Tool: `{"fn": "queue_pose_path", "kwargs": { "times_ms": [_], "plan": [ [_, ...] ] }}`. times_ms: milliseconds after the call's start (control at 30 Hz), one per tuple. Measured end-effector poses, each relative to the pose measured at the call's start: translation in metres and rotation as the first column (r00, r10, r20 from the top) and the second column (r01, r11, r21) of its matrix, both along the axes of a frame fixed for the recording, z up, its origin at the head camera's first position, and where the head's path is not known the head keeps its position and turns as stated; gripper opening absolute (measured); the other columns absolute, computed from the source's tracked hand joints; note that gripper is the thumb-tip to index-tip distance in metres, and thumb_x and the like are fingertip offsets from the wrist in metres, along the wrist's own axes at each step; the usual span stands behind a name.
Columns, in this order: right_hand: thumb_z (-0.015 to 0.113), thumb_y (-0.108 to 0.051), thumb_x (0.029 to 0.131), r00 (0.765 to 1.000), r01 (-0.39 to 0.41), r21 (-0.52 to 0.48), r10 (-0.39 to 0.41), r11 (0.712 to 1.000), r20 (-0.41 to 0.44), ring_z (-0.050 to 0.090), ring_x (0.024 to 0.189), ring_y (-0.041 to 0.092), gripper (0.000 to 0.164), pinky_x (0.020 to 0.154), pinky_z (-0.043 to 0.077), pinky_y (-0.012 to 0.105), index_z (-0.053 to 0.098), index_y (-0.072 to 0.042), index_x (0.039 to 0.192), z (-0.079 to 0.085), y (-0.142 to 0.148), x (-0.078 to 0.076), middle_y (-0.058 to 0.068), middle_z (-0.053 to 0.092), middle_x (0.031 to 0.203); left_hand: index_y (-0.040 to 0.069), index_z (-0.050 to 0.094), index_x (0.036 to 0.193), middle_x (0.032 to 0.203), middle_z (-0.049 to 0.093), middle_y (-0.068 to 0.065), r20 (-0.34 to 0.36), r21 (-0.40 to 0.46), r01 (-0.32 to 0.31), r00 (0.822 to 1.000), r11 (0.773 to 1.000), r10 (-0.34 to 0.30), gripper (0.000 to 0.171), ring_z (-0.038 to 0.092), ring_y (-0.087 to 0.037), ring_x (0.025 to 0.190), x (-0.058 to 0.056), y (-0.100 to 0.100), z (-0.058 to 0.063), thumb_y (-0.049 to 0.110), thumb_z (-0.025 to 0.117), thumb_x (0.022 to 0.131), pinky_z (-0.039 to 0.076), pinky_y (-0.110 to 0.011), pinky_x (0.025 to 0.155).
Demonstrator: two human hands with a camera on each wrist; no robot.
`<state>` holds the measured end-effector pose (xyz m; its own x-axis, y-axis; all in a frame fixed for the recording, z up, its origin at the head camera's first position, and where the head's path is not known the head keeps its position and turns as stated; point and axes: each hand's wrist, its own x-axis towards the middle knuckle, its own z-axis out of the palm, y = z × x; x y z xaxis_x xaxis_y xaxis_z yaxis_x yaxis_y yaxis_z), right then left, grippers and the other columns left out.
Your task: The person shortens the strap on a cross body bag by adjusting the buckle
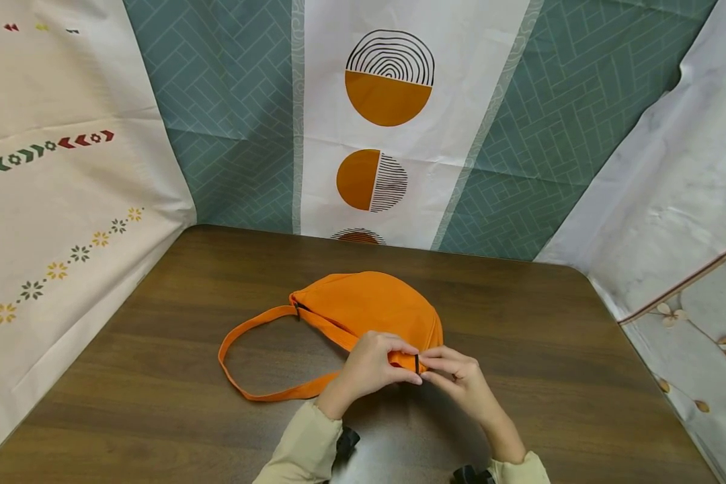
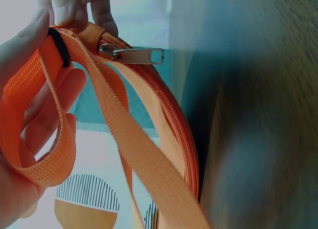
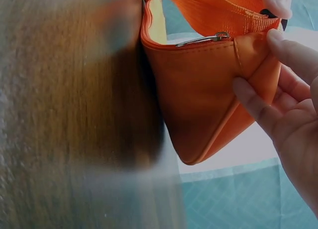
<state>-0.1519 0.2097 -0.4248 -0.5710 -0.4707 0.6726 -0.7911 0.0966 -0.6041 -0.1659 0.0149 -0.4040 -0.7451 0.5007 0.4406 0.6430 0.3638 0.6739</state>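
An orange waist bag [image 1: 375,302] with a curved body lies on the table, its orange webbing strap [image 1: 226,349] looped out to the left. At its near right end, my left hand [image 1: 369,366] holds the strap beside a black strap slider [image 1: 417,364]; in the left wrist view, a fold of strap hangs over its fingers. Opposite it, my right hand [image 1: 462,383] pinches the bag's corner just below the slider. A metal zipper pull [image 2: 141,55] shows near that corner, also in the right wrist view. The zipper looks partly open there, with pale lining [image 3: 158,20] visible.
The brown wooden table [image 1: 145,363] spreads around the bag on all sides. A patterned cloth [image 1: 230,121] hangs along the table's back edge, with white printed cloths [image 1: 66,202] at the left and right sides.
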Motion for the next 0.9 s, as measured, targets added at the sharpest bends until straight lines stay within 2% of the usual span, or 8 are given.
{"fn": "queue_pose_path", "kwargs": {
  "times_ms": [200,333,467,533,733,800,900],
  "plan": [
    [0.064,0.014,0.072,0.996,0.039,0.036,-0.036,0.999,-0.085,0.058,0.08,0.023,0.02,0.07,0.047,0.018,0.064,0.012,0.091,0.0,-0.006,0.0,0.018,0.06,0.09,0.004,0.072,0.089,0.083,0.067,-0.002,-0.003,0.002,-0.016,1.0,1.0,0.016,0.036,0.059,-0.01,0.072,0.0,-0.003,-0.002,0.026,0.081,0.062,0.043,-0.015,0.063],
    [0.065,0.019,0.066,0.997,0.055,-0.035,-0.057,0.998,-0.051,0.06,0.081,0.023,0.023,0.073,0.047,0.02,0.062,0.009,0.086,-0.002,-0.008,0.002,0.018,0.062,0.087,0.005,0.072,0.09,0.084,0.068,-0.002,0.028,0.041,-0.01,1.0,0.999,0.009,0.037,0.059,-0.01,0.073,0.0,-0.004,-0.003,0.027,0.08,0.063,0.044,-0.016,0.065],
    [0.062,0.027,0.061,0.999,0.026,-0.095,-0.028,0.995,-0.019,0.059,0.084,0.023,0.031,0.076,0.046,0.022,0.06,0.006,0.083,-0.003,-0.009,0.003,0.019,0.062,0.087,0.005,0.072,0.091,0.085,0.068,-0.002,0.063,0.051,0.007,0.998,0.999,-0.01,0.036,0.059,-0.01,0.074,-0.001,-0.005,-0.002,0.028,0.079,0.064,0.044,-0.017,0.065],
    [0.062,0.026,0.062,0.999,0.012,-0.073,-0.016,0.997,-0.047,0.059,0.083,0.024,0.03,0.076,0.046,0.021,0.061,0.005,0.084,-0.002,-0.009,0.002,0.019,0.061,0.087,0.005,0.072,0.09,0.085,0.068,-0.002,0.077,0.043,0.018,0.997,0.999,-0.021,0.036,0.059,-0.008,0.072,-0.002,-0.006,-0.002,0.028,0.079,0.065,0.044,-0.016,0.063],
    [0.062,0.006,0.076,0.988,0.011,0.009,-0.009,1.0,-0.154,0.057,0.08,0.026,0.01,0.076,0.045,0.02,0.063,0.002,0.085,0.002,-0.013,0.0,0.016,0.06,0.086,0.005,0.072,0.088,0.083,0.068,-0.002,0.082,0.034,0.024,0.996,0.999,-0.027,0.034,0.057,-0.007,0.068,-0.001,-0.008,0.002,0.025,0.08,0.063,0.042,-0.016,0.058],
    [0.063,0.006,0.075,0.988,0.022,0.007,-0.021,1.0,-0.154,0.057,0.08,0.026,0.01,0.076,0.045,0.02,0.063,0.002,0.085,0.002,-0.013,0.0,0.016,0.06,0.086,0.004,0.072,0.088,0.082,0.068,-0.002,0.066,0.035,0.01,0.998,0.999,-0.013,0.034,0.058,-0.008,0.069,0.0,-0.007,0.001,0.024,0.081,0.062,0.043,-0.015,0.059],
    [0.067,0.015,0.067,0.989,0.055,0.001,-0.055,0.998,-0.138,0.057,0.079,0.024,0.021,0.077,0.044,0.018,0.062,0.002,0.084,0.001,-0.014,0.001,0.015,0.06,0.084,0.004,0.072,0.088,0.082,0.068,-0.003,0.034,0.033,-0.015,0.999,0.999,0.013,0.035,0.058,-0.009,0.07,0.002,-0.005,-0.002,0.024,0.082,0.061,0.043,-0.015,0.062]
  ]
}}
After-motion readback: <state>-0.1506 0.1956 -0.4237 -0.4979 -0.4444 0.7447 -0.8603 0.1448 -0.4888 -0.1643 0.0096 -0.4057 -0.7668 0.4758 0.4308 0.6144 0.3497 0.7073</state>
